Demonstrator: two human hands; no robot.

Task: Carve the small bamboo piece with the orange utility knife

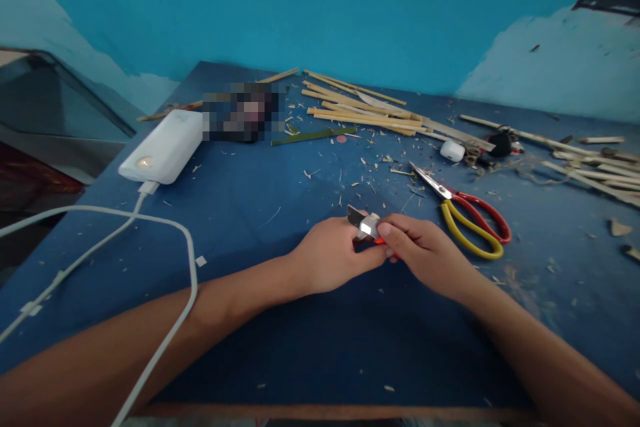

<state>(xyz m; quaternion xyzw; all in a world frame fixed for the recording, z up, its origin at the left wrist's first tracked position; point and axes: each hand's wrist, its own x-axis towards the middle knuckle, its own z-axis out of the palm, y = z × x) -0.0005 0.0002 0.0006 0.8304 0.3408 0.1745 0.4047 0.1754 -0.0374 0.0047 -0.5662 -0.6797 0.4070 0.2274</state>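
Over the middle of the blue table, my right hand [430, 250] grips a cutter knife [369, 226] with a red handle and a metal neck. Its dark blade points left, across the top of my left hand [333, 253]. The fingers of that hand are curled closed, and the two hands meet at the knife. A small pale bit shows beside the metal, but what my left fingers hold is mostly hidden. To the right of my right hand lie scissors [463, 210] with one red and one yellow handle.
Pale split sticks [365, 110] lie at the back, and more sticks [600, 170] at the right. A green strip [315, 136] and a white earphone case [452, 151] are nearby. A white power bank [163, 147] trails a cable [187, 247] over my left forearm. Shavings litter the table [240, 207].
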